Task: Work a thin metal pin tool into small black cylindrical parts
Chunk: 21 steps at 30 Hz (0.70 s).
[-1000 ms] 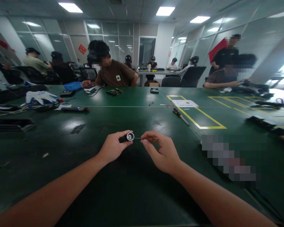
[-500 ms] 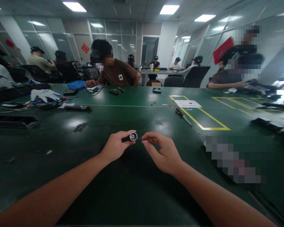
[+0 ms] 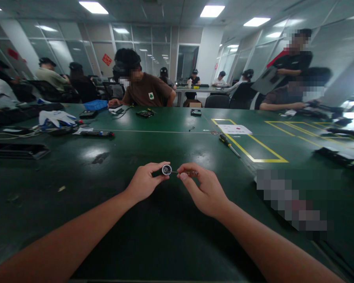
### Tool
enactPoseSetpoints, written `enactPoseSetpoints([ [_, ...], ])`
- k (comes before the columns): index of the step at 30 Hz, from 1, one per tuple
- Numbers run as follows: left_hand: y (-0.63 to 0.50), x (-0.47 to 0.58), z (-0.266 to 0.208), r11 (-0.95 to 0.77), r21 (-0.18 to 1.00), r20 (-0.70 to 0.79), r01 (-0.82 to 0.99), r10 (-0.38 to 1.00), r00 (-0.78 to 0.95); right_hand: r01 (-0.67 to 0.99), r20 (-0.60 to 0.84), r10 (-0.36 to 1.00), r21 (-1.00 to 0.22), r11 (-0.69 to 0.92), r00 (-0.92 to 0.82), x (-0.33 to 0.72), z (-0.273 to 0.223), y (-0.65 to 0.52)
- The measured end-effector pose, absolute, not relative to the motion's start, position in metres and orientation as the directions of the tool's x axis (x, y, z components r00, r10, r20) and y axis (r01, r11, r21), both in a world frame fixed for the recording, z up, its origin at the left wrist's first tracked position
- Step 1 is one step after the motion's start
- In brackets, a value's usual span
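- Left hand (image 3: 143, 182): pinching round part (image 3: 166, 169), pale rim, open end facing the wearer.
- Right hand (image 3: 206, 190): grasping slim tool (image 3: 191, 173), brownish handle, shaft pointing at round part, left of this hand.
- Change: hands slightly closer than a second ago; tip apparently at the opening, suggesting work inside.
- Beyond right hand: screwdriver (image 3: 229, 145) on tabletop (image 3: 165, 236).

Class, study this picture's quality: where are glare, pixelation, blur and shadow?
Head view: pale glare on the green tabletop, left of the left hand; head view: blocky pixelation right of the right hand; head view: smeared detail near the right edge; head view: dark shading below both hands.
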<state>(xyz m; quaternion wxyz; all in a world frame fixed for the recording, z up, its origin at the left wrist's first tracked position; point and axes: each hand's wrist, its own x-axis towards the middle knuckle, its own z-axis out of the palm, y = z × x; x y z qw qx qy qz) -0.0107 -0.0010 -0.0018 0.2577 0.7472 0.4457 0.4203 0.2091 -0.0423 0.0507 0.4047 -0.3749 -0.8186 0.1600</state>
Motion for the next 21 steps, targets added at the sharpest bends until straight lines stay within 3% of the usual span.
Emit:
enactPoseSetpoints([
  [21, -0.0001, -0.0098, -0.0017, -0.478, 0.727, 0.412, 0.493, 0.878, 0.243, 0.495, 0.546, 0.726, -0.533, 0.687, -0.418, 0.2108, 0.0479, -0.0415],
])
